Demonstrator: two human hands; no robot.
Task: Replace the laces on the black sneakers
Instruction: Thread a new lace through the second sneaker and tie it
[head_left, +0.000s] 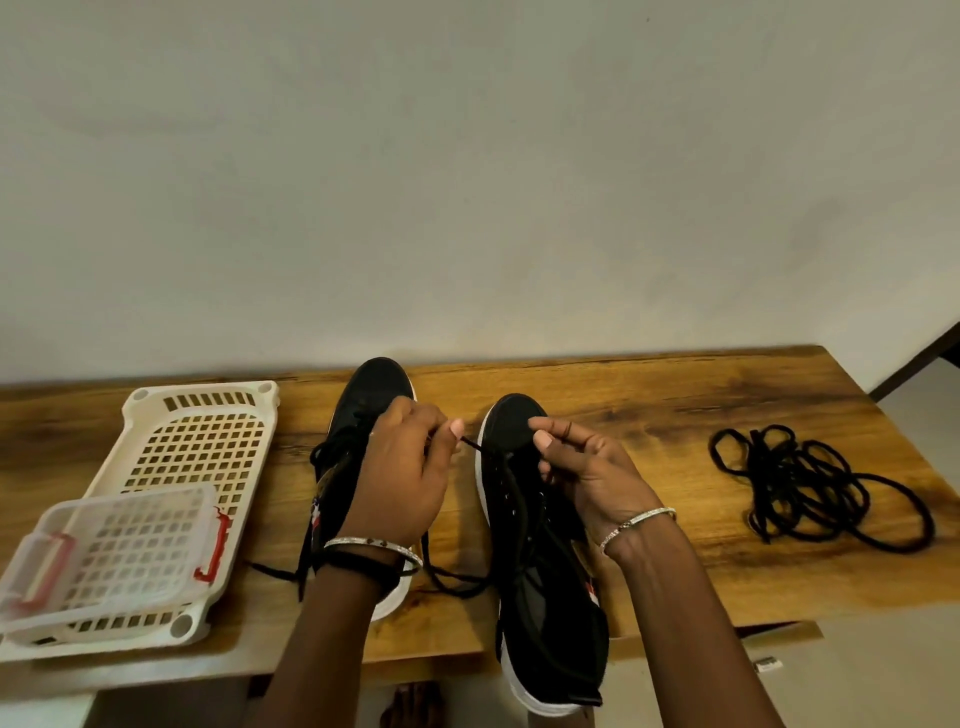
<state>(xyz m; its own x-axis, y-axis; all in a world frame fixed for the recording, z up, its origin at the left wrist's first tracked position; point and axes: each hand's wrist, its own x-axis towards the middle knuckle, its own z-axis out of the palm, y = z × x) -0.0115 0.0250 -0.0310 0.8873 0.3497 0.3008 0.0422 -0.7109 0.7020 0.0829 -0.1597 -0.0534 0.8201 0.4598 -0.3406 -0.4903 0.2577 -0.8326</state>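
Sneakers stand side by side on the tabletop, toes toward its far edge: the left sneaker partly behind your left hand, the right sneaker with its heel overhanging the near edge. Your left hand pinches the tip of a black lace that runs to the right sneaker's front eyelets. Your right hand curls its fingers on that sneaker's upper, just behind the toe. Loose laces lie tangled toward the right end. A white basket at the left end holds a clear box with red clasps.
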